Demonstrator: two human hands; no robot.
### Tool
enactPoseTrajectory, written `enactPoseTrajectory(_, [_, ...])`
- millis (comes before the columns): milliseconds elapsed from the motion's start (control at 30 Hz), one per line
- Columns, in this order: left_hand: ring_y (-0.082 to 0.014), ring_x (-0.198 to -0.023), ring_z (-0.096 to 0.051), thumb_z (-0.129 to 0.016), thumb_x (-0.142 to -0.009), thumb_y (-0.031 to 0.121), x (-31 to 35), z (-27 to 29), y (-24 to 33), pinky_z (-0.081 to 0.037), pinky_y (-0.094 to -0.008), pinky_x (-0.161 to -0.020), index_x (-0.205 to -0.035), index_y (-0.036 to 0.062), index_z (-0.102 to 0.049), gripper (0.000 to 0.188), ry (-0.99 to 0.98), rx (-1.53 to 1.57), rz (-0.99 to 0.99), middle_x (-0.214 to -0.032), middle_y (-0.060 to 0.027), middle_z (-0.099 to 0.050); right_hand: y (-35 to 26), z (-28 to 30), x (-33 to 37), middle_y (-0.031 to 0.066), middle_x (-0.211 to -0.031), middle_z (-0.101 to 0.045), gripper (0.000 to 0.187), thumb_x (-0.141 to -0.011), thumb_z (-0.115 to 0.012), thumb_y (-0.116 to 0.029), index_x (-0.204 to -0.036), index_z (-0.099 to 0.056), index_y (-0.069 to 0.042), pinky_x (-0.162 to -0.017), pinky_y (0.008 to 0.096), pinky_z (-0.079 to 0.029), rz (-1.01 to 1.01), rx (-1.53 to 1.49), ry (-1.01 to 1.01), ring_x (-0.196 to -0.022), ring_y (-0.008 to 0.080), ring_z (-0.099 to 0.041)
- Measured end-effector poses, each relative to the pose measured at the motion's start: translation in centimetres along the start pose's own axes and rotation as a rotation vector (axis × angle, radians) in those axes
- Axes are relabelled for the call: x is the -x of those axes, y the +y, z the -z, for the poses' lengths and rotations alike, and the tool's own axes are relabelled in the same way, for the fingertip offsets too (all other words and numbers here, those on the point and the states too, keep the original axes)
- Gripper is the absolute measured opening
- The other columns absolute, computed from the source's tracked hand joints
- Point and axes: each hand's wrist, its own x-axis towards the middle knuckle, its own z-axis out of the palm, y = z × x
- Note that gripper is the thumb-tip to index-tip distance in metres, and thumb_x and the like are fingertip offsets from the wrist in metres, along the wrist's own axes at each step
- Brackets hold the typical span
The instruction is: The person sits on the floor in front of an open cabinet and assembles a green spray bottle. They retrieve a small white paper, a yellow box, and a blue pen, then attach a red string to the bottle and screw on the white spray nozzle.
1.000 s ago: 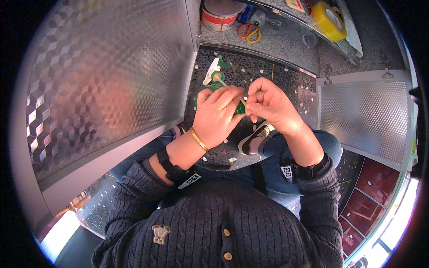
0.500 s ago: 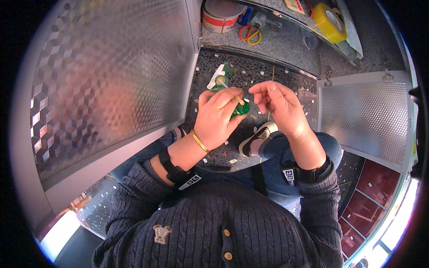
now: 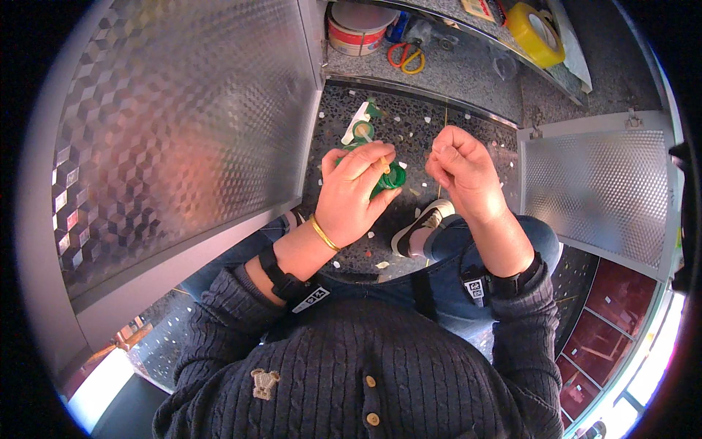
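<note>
My left hand is closed round a green bottle, its round open mouth facing up beside my thumb. Between the fingers of that hand a thin pale stick also shows, yellowish at its lower end. Just past my knuckles is a green round cap with a tan centre, seemingly joined to the stick. A white and green piece is next to it; whether they are one thing I cannot tell. My right hand is raised to the right, apart from the bottle, fingertips pinched. Anything between them is too small to see.
Textured cabinet doors stand open at left and right. Ahead, a grey stone shelf holds a round tin, scissors and clear plastic bits. Yellow tape sits higher right. Dark speckled floor lies below.
My right hand has drawn slightly right, away from the bottle, and its fingers have curled into a pinch. The left hand has shifted little; the stick's yellowish end now tilts more downward.
</note>
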Motion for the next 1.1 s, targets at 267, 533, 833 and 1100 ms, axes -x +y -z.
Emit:
enactPoseTrajectory(267, [-0.0167, -0.103, -0.052, -0.07, -0.066, 0.019, 0.2, 0.0, -0.1, -0.032, -0.0345, -0.085, -0.106, 0.0054, -0.058, 0.044, 0.013, 0.024, 0.011, -0.113, -0.0026, -0.054, 0.1, 0.4, 0.1, -0.0028, -0.051, -0.036, 0.03, -0.092, -0.047, -0.023, -0.066, -0.041, -0.01, -0.048, 0.0221, -0.029, 0.015, 0.055, 0.06, -0.044, 0.0069, -0.033])
enactPoseTrajectory(533, [-0.0177, -0.101, -0.052, -0.068, -0.07, 0.023, 0.1, -0.1, -0.3, -0.033, -0.0359, -0.085, -0.107, 0.0046, -0.058, 0.042, 0.026, 0.076, -0.003, -0.113, -0.0037, -0.055, 1.4, 0.9, -1.0, 0.0028, -0.076, -0.049, 0.009, -0.089, -0.046, -0.01, -0.082, -0.049, -0.006, -0.069, 0.0251, -0.04, -0.049, 0.109, 0.149, -0.069, 0.0126, -0.048])
enactPoseTrajectory(833, [-0.0213, -0.099, -0.053, -0.067, -0.07, 0.024, 0.2, -0.5, -0.1, -0.033, -0.0408, -0.088, -0.101, 0.0044, -0.058, 0.037, -0.055, 0.131, 0.013, -0.108, -0.0048, -0.056, 0.4, -0.7, 0.1, 0.0068, -0.095, -0.052, 0.033, -0.068, -0.068, -0.001, -0.1, -0.059, -0.006, -0.083, 0.0306, -0.041, 0.462, 0.723, -0.098, -0.092, 0.0199, -0.052])
enactPoseTrajectory(1100, [-0.0231, -0.097, -0.053, -0.069, -0.068, 0.023, 0.6, -1.0, -0.1, -0.034, -0.0413, -0.087, -0.095, 0.0057, -0.059, 0.034, -0.127, 0.105, -0.048, -0.104, -0.0073, -0.057, 0.7, -1.4, 0.1, 0.007, -0.088, -0.058, 0.028, -0.066, -0.071, -0.006, -0.093, -0.065, -0.008, -0.08, 0.035, -0.043, 0.54, 0.883, -0.136, -0.086, 0.0245, -0.056])
